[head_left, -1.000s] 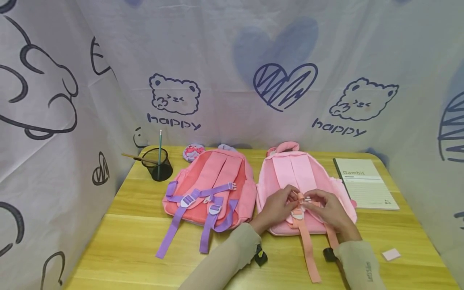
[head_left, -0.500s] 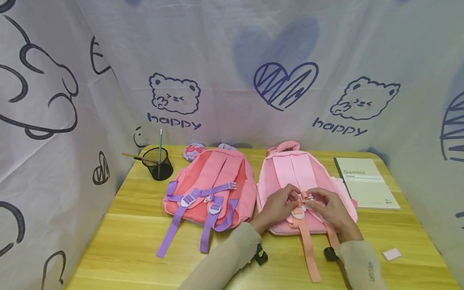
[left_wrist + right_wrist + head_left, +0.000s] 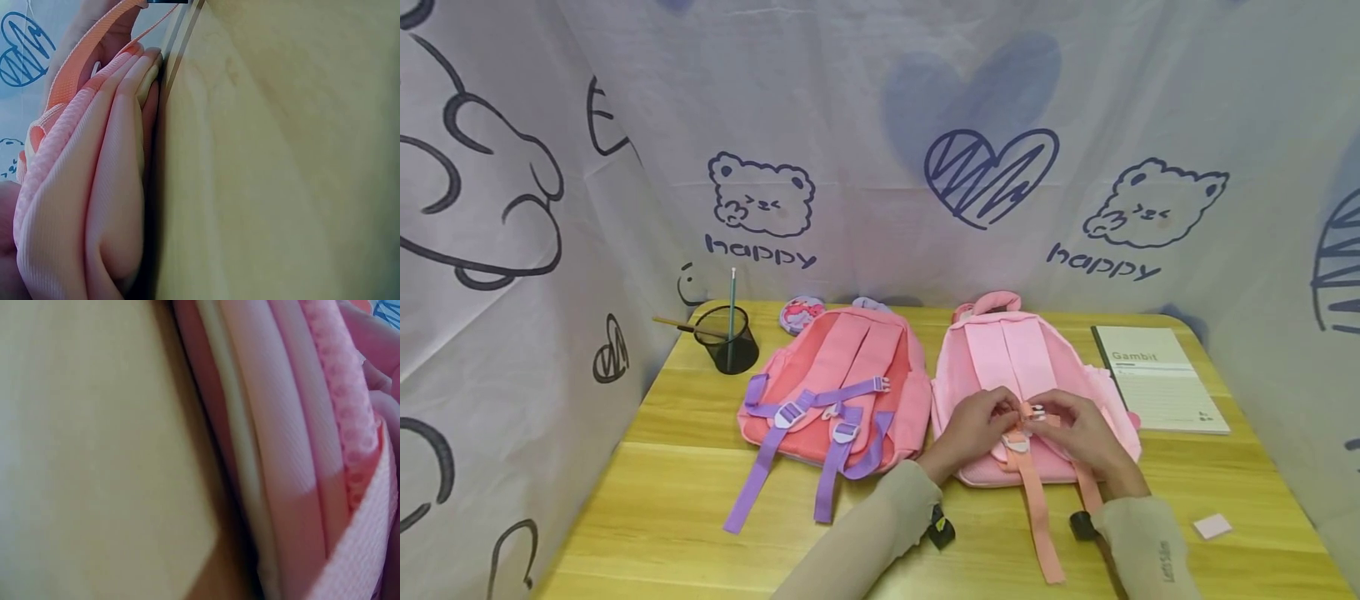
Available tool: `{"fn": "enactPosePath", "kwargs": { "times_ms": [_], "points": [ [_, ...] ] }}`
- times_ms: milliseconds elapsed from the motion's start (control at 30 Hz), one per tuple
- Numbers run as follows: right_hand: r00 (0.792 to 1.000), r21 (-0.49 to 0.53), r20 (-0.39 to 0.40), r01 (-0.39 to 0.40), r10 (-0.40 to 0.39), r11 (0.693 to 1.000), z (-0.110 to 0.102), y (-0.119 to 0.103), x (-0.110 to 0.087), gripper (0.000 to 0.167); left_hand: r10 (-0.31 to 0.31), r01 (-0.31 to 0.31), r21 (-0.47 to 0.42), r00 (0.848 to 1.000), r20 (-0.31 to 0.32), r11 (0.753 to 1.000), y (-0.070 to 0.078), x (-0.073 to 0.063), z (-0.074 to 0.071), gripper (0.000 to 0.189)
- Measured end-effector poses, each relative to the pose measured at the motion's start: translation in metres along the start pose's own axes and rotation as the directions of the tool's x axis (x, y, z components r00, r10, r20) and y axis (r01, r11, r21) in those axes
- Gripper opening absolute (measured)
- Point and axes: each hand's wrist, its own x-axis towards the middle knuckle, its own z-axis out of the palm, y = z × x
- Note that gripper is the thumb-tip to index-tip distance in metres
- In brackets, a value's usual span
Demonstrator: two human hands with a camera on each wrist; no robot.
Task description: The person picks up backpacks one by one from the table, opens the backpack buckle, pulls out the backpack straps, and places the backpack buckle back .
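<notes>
In the head view, the light pink backpack (image 3: 953,367) lies with its back panel and shoulder straps facing up. Over its lower middle, my left hand (image 3: 973,427) pinches an orange strap close to a white buckle (image 3: 1037,412). From the other side my right hand (image 3: 1081,423) pinches at that buckle; the fingers partly hide it. Below them, an orange strap tail (image 3: 1037,525) hangs over the bag's lower edge from a white adjuster (image 3: 1017,444). Both wrist views mostly show the pink bag's side (image 3: 115,187) and table, with little of either hand.
Left of it lies a coral pink backpack (image 3: 838,358) with purple straps. A black mesh pencil cup (image 3: 733,354) stands at the back left. A notebook (image 3: 1157,392) is at the right, and a small pale eraser-like block (image 3: 1212,526) lies on the wooden table (image 3: 662,508).
Both hands stay in nearly the same place. Between the fingertips, the white buckle and orange strap have turned slightly, and the fingertips have shifted a little.
</notes>
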Motion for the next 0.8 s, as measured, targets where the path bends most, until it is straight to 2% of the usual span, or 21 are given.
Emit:
{"fn": "enactPosePath", "kwargs": {
  "times_ms": [100,267,533,700,800],
  "points": [
    [1.0,-0.003,-0.008,0.008,-0.008,1.0,0.0014,-0.002,0.0001,0.03,-0.007,0.007,0.027,1.0,0.007,1.0,0.0006,0.0005,-0.0007,0.004],
    [0.999,0.049,-0.025,0.021,-0.02,0.999,0.001,-0.0007,0.0009,0.03,0.021,-0.021,0.07,1.0,0.005,0.997,0.0012,0.0007,-0.0021,0.004],
    [0.995,0.085,-0.088,0.052,-0.045,0.995,-0.003,-0.0013,-0.0017,0.03,0.052,-0.053,0.084,0.998,0.019,0.995,0.001,0.0,-0.0041,0.005],
    [0.995,0.108,-0.079,0.067,-0.059,0.992,-0.0046,-0.003,-0.0031,0.028,0.069,-0.071,0.09,0.997,0.028,0.993,0.0009,-0.001,-0.0047,0.006],
    [0.997,0.099,-0.063,0.049,-0.043,0.994,-0.0058,-0.006,-0.0035,0.029,0.077,-0.079,0.085,0.997,0.033,0.993,0.0004,-0.0013,-0.0054,0.006]
  ]
}}
